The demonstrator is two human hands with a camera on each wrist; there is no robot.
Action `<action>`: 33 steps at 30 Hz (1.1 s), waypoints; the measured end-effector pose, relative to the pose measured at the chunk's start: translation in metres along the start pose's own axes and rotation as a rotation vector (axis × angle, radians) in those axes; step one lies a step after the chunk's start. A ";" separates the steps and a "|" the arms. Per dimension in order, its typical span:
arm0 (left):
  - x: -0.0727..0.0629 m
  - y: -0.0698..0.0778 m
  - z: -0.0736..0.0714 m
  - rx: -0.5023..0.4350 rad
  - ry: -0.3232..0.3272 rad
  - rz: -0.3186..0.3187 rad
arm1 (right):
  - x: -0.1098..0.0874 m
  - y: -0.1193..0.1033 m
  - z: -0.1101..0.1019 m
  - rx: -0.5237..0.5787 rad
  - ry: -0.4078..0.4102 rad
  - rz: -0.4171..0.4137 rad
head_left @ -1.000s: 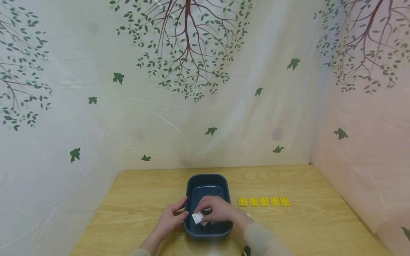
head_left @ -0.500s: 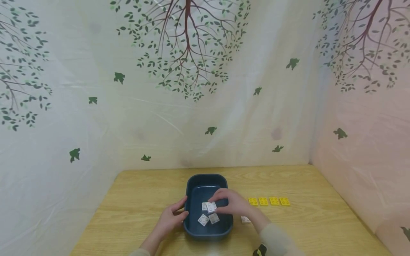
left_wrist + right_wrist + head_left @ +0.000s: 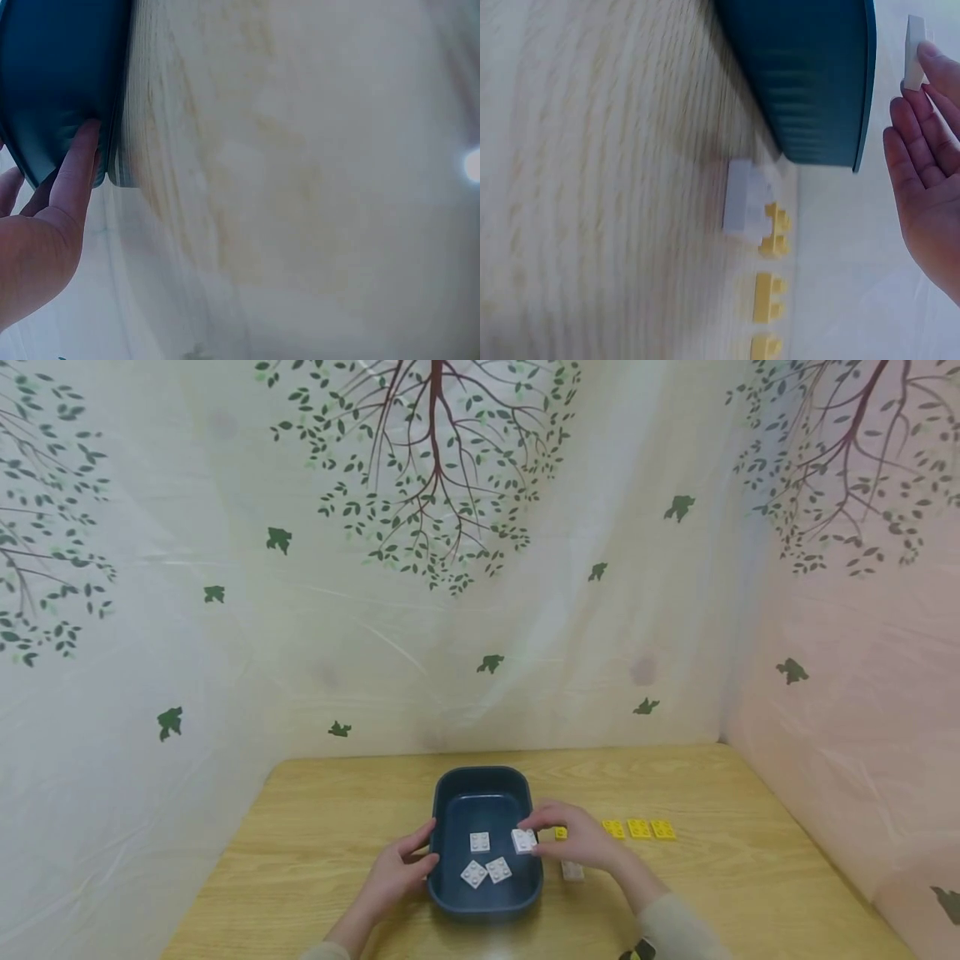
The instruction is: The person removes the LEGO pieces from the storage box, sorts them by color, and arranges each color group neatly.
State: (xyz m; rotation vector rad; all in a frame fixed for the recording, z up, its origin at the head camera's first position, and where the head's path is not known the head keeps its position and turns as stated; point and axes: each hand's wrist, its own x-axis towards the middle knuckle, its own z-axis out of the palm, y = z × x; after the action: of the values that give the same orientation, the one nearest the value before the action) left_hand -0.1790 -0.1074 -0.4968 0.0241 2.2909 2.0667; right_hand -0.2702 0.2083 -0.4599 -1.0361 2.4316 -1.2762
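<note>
In the head view my right hand (image 3: 581, 837) pinches a white toy brick (image 3: 523, 841) between thumb and fingers, at the right side of a dark blue tray (image 3: 487, 906). The right wrist view shows that brick (image 3: 915, 52) raised above the tray's rim (image 3: 866, 97). Three white bricks (image 3: 479, 842) lie apart from it on the tray floor, studs up. My left hand (image 3: 397, 872) holds the tray's left wall, thumb at the rim; in the left wrist view a finger (image 3: 75, 169) lies along the outside of the wall.
Another white brick (image 3: 572, 871) sits on the wooden table (image 3: 330, 827), just right of the tray. Behind the right hand runs a row of several yellow bricks (image 3: 638, 828), partly covered by that hand. A printed curtain (image 3: 390, 693) encloses the table's back and sides.
My right hand has moved rightward from the tray's left part to its right rim, now with a white brick in its fingers. Three white bricks have come into plain view. The left hand stays put.
</note>
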 end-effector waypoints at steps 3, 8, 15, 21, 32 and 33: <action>0.000 0.001 0.000 -0.003 -0.002 -0.001 | -0.008 0.004 -0.004 0.038 0.014 0.018; 0.000 0.002 0.000 -0.002 -0.017 -0.002 | -0.022 0.017 -0.011 0.070 0.039 0.003; 0.000 0.004 -0.001 0.029 -0.023 -0.019 | -0.044 0.042 -0.018 0.066 0.058 0.022; 0.001 0.004 -0.002 0.037 -0.022 -0.016 | -0.058 0.056 -0.025 0.050 0.048 0.111; 0.002 0.003 -0.002 0.043 -0.020 -0.012 | -0.074 0.082 -0.030 0.058 0.050 0.046; 0.002 0.003 -0.002 0.044 -0.019 -0.009 | -0.075 0.083 -0.030 0.052 0.055 0.034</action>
State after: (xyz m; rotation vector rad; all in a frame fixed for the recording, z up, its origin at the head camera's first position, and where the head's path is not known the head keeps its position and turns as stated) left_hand -0.1811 -0.1094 -0.4934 0.0344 2.3209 2.0024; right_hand -0.2700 0.3092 -0.5163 -0.9538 2.4309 -1.3662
